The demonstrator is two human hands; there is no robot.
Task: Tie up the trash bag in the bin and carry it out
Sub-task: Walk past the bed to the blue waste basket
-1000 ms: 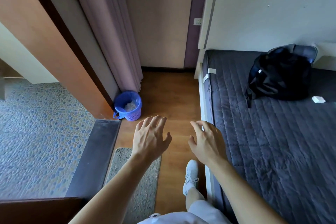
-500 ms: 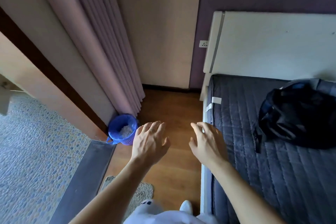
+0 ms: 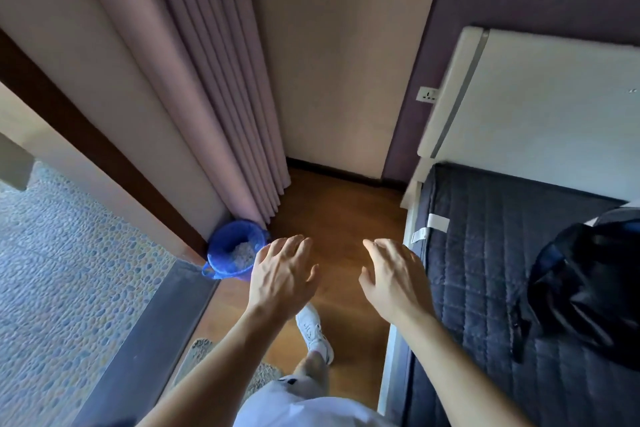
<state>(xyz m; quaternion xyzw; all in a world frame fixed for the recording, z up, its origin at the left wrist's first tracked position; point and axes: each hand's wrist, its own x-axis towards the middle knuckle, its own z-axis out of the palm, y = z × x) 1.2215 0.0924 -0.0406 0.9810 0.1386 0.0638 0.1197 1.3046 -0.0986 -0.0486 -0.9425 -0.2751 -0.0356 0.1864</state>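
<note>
Both hands, left hand (image 3: 282, 277) and right hand (image 3: 393, 279), spread, empty; bin (image 3: 232, 255) beyond left fingertips; hasty reach risks tipping it.

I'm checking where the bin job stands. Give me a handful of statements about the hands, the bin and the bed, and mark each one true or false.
1. Both hands are empty, fingers spread. True: the left hand and the right hand hold nothing.
2. The blue bin stands on the bed. False: it stands on the floor at the foot of the curtain, left of the hands.
3. The trash bag is already tied and lifted out. False: it lines the bin, open, with pale trash showing inside.
4. A dark backpack lies on the quilted mattress. True.
5. The right hand grips the bin's rim. False: it hovers over the wooden floor beside the mattress edge.
</note>
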